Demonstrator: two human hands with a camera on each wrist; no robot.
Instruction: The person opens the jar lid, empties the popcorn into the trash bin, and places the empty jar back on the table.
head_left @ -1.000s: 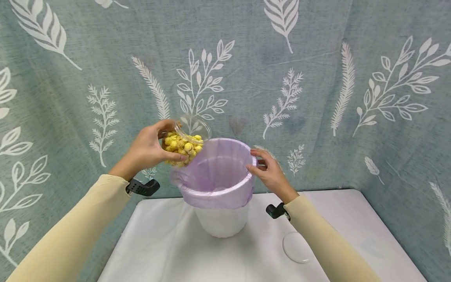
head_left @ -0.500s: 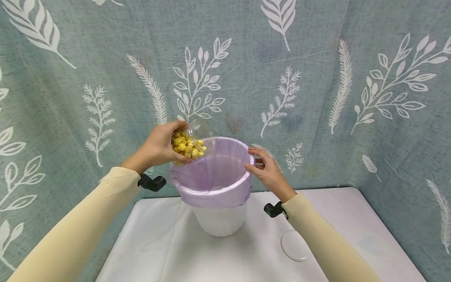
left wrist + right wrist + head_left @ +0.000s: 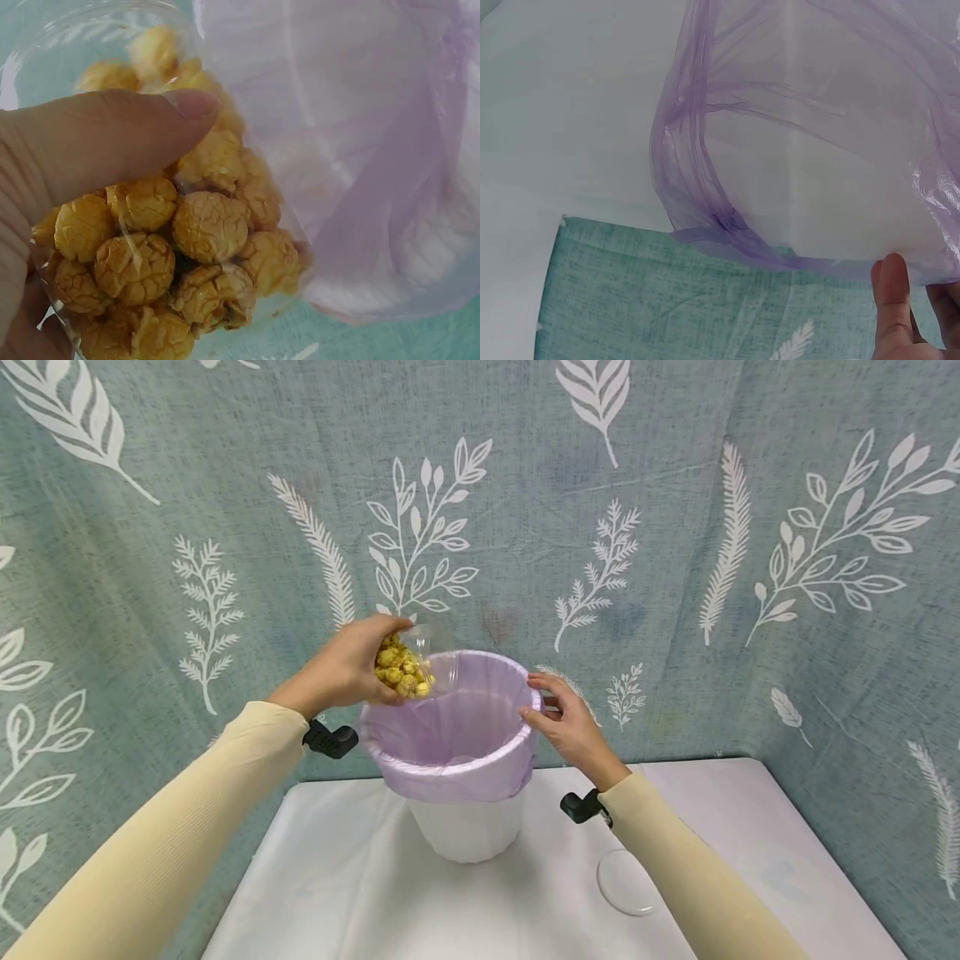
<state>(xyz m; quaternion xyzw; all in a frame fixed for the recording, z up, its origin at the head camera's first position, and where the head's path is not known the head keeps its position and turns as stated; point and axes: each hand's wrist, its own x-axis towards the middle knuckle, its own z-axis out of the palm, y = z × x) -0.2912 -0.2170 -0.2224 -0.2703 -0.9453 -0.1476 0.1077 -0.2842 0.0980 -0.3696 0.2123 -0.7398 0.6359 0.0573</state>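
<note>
My left hand (image 3: 341, 664) grips a clear plastic jar (image 3: 444, 670) of yellow popcorn (image 3: 403, 670). The jar is tipped on its side, its uncovered mouth pointing right above the left part of a white trash can (image 3: 467, 831). A purple bag (image 3: 453, 783) lines the can and folds down over its rim. Through the jar wall, the popcorn balls (image 3: 210, 225) show up close in the left wrist view, with my thumb across them. At the can's right rim, my right hand (image 3: 576, 731) holds the edge and the liner between thumb and fingers.
A clear round lid (image 3: 632, 912) lies on the white-covered table (image 3: 337, 860), right of the can and near my right forearm. Behind and at the sides hangs a green cloth (image 3: 510, 560) with white leaf prints.
My left hand has carried the jar rightward over the can, tipping it further so that its mouth turns from upward to sideways. My right hand keeps its place on the rim.
</note>
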